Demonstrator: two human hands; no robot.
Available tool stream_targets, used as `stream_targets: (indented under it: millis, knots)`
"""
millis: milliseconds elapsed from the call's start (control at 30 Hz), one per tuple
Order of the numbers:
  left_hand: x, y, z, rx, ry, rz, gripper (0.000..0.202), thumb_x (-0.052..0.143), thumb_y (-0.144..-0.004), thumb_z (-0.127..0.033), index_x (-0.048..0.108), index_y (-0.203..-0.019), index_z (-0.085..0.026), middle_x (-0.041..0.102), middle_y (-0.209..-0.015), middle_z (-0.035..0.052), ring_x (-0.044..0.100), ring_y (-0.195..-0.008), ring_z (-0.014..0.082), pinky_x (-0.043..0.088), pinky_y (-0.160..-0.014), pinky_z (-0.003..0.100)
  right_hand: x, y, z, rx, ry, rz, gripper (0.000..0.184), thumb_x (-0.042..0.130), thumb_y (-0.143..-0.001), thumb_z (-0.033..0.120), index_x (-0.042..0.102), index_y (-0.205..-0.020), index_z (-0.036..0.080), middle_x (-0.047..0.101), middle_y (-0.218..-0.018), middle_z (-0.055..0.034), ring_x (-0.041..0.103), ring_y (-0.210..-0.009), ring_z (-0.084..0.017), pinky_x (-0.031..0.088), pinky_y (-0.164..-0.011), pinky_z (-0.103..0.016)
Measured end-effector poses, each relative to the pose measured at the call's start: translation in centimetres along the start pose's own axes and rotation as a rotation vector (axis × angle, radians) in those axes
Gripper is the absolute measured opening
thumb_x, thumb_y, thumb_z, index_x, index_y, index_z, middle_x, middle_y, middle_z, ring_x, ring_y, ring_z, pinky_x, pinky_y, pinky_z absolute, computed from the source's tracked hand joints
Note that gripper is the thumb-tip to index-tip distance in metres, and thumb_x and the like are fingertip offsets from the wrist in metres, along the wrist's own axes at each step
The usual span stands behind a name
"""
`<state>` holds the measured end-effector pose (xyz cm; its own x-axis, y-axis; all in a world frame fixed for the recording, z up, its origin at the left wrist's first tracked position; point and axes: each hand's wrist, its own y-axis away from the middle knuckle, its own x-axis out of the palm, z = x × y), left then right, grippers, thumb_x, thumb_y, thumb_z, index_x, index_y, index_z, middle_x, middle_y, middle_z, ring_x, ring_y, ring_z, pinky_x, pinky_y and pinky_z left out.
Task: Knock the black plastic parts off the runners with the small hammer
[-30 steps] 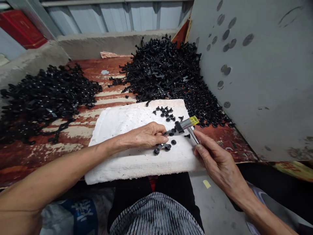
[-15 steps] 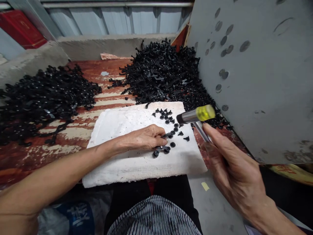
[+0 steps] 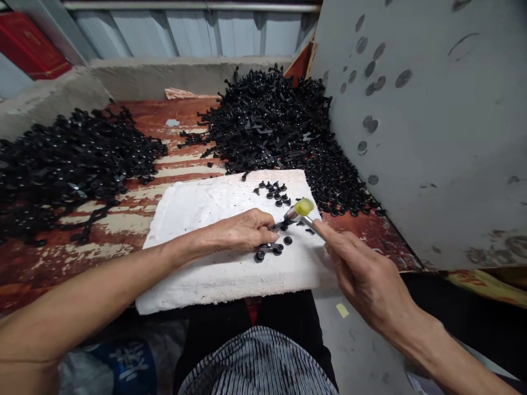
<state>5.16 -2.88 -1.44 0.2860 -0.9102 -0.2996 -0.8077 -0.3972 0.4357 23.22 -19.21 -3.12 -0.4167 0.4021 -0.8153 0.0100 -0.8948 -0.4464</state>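
Note:
My left hand (image 3: 239, 230) rests on a white foam pad (image 3: 197, 263), its fingers pinched on a small black plastic part (image 3: 283, 225). My right hand (image 3: 362, 274) grips the metal handle of a small hammer (image 3: 300, 211) with a yellow end; the hammer head is down on the part at my left fingertips. Another black part (image 3: 267, 251) lies just below my left fingers. Several loose black studs (image 3: 275, 192) sit on the pad's far right corner.
A big heap of black parts (image 3: 280, 120) fills the back right of the worn red board (image 3: 123, 219). A second heap (image 3: 69, 164) lies at the left. A grey panel (image 3: 432, 126) stands close on the right, a concrete ledge (image 3: 164, 74) behind.
The hammer rose up and to the right half a second ago, then came down onto the part held by my left fingers. My left hand stayed in place.

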Motion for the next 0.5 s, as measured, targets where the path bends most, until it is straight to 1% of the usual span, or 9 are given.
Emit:
stream_targets:
  millis: [67,100,167,233,267,333,400,433,500]
  knots:
    - [0.0,0.0,0.0,-0.014,0.008,-0.011,0.019,0.057,-0.082,-0.028,0.049,-0.068,-0.017,0.041,-0.052,-0.0065,0.032,-0.045,0.0065,0.023,-0.045,0.024,0.2,0.2,-0.1,0.027,-0.05,-0.078,0.059,0.042,-0.092,0.011,0.042,-0.148,0.029,0.067,-0.09,-0.0076,0.064,-0.065,-0.017,0.057,-0.058,-0.029]
    - [0.0,0.0,0.1,-0.019,0.013,-0.012,0.019,0.058,-0.082,-0.027,0.049,-0.068,-0.017,0.042,-0.051,-0.0063,0.033,-0.044,0.0064,0.022,-0.045,0.024,0.3,0.2,-0.1,0.021,-0.059,-0.087,0.06,0.042,-0.092,0.01,0.042,-0.148,0.028,0.067,-0.088,-0.0074,0.065,-0.065,-0.017,0.058,-0.058,-0.03]
    - [0.0,0.1,0.0,-0.007,0.03,-0.008,0.021,0.06,-0.082,-0.028,0.049,-0.067,-0.017,0.041,-0.05,-0.0066,0.032,-0.043,0.0057,0.021,-0.043,0.023,0.4,0.2,-0.1,0.001,-0.063,-0.041,0.057,0.041,-0.091,0.009,0.048,-0.144,0.027,0.069,-0.087,-0.0075,0.067,-0.066,-0.018,0.059,-0.06,-0.032]
    - [-0.1,0.4,-0.1,-0.006,0.066,-0.013,0.024,0.062,-0.082,-0.03,0.049,-0.067,-0.017,0.04,-0.048,-0.0075,0.031,-0.041,0.0048,0.02,-0.042,0.022,0.4,0.1,-0.1,0.028,-0.121,-0.005,0.051,0.042,-0.091,0.011,0.054,-0.139,0.026,0.071,-0.098,-0.0088,0.071,-0.081,-0.021,0.061,-0.072,-0.037]
    - [-0.1,0.7,-0.2,-0.02,0.098,-0.034,0.025,0.062,-0.083,-0.032,0.048,-0.068,-0.017,0.04,-0.047,-0.0079,0.031,-0.04,0.0045,0.02,-0.041,0.022,0.3,0.1,0.0,0.078,-0.177,-0.025,0.049,0.043,-0.092,0.013,0.056,-0.137,0.026,0.071,-0.107,-0.0093,0.071,-0.092,-0.023,0.06,-0.08,-0.04]
    - [-0.1,1.2,-0.4,-0.065,0.195,-0.135,0.026,0.058,-0.087,-0.036,0.047,-0.072,-0.018,0.043,-0.046,-0.0071,0.033,-0.037,0.0044,0.023,-0.04,0.021,0.4,0.1,-0.1,0.213,-0.291,-0.1,0.044,0.046,-0.094,0.018,0.056,-0.136,0.027,0.066,-0.124,-0.0092,0.067,-0.108,-0.024,0.056,-0.092,-0.043]
    - [-0.1,1.8,-0.4,-0.123,0.332,-0.264,0.026,0.052,-0.091,-0.04,0.046,-0.077,-0.018,0.052,-0.052,-0.0034,0.042,-0.04,0.0062,0.032,-0.042,0.021,0.8,0.4,-0.2,0.327,-0.375,-0.144,0.041,0.05,-0.095,0.024,0.056,-0.135,0.027,0.063,-0.13,-0.0089,0.065,-0.111,-0.024,0.054,-0.095,-0.044]
    - [0.0,2.1,-0.4,-0.149,0.406,-0.313,0.026,0.05,-0.092,-0.04,0.046,-0.08,-0.018,0.057,-0.058,-0.0004,0.05,-0.045,0.008,0.039,-0.046,0.023,1.2,0.6,-0.3,0.361,-0.41,-0.147,0.04,0.051,-0.094,0.026,0.057,-0.134,0.027,0.063,-0.131,-0.0091,0.065,-0.111,-0.024,0.054,-0.095,-0.045]
    - [0.0,3.0,-0.1,-0.197,0.511,-0.367,0.024,0.05,-0.092,-0.039,0.046,-0.087,-0.016,0.064,-0.072,0.0057,0.061,-0.063,0.0128,0.05,-0.06,0.028,1.9,1.1,-0.5,0.392,-0.465,-0.117,0.04,0.052,-0.094,0.029,0.058,-0.133,0.026,0.064,-0.129,-0.0095,0.068,-0.104,-0.023,0.055,-0.092,-0.044]
